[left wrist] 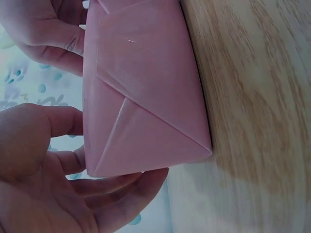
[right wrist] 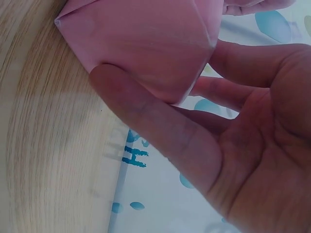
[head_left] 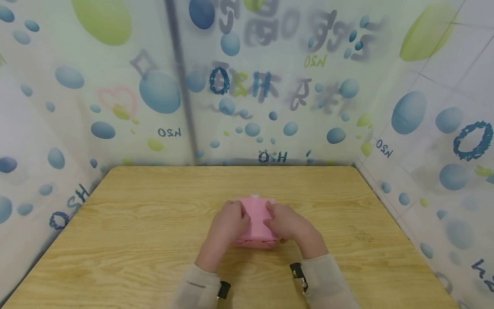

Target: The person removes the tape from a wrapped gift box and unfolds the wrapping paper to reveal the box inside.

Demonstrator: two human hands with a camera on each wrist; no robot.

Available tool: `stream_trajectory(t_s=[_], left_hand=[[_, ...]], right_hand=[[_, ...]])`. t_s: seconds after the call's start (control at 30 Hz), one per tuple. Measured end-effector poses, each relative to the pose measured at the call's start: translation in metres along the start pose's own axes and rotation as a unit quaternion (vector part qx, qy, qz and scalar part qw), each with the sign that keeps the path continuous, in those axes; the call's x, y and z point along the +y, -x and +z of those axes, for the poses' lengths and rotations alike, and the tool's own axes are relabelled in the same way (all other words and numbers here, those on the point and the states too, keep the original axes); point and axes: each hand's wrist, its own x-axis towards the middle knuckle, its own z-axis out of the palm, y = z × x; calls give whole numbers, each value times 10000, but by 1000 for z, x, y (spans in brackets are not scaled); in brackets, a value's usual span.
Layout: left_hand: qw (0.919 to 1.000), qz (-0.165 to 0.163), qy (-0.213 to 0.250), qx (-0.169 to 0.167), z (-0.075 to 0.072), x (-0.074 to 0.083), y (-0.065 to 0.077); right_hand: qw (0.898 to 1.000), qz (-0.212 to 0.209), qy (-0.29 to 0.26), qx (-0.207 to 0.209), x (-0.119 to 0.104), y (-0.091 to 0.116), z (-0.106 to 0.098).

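A pink gift-wrapped box (head_left: 257,224) lies on the wooden table in front of me. My left hand (head_left: 230,221) grips its left side, with the thumb on top and the other fingers down along the side. From the right, my right hand (head_left: 290,222) holds the opposite side; in the right wrist view one finger (right wrist: 150,119) runs along the box's side, close above the table. The left wrist view shows the near end of the wrapping (left wrist: 146,97), folded into triangular flaps under clear tape. The box's underside is hidden.
The wood-grain table (head_left: 135,231) stretches out on both sides of the box. Behind it and along both sides hangs a white curtain (head_left: 239,120) printed with blue and green spots and letters. Dark straps (head_left: 299,274) show at both sleeve cuffs.
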Motion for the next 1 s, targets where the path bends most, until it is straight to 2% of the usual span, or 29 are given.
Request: stream_trajectory(t_s=[0.17,0.63,0.87,1.0], left_hand=[[10000,-73,-13,-32,1,1,1],[9999,55,-120,26,0,1,1],[10000,13,92,-7,-1,-3,0],[9991,-47,416,-56,-3,-7,1]], right_hand=[[10000,-11,4,-11,0,-1,0],[10000,22,-31,13,-3,3,-1],[10000,-14,-85,-2,-2,2,0],[9999,-17,-113,-16,-1,1,-1]])
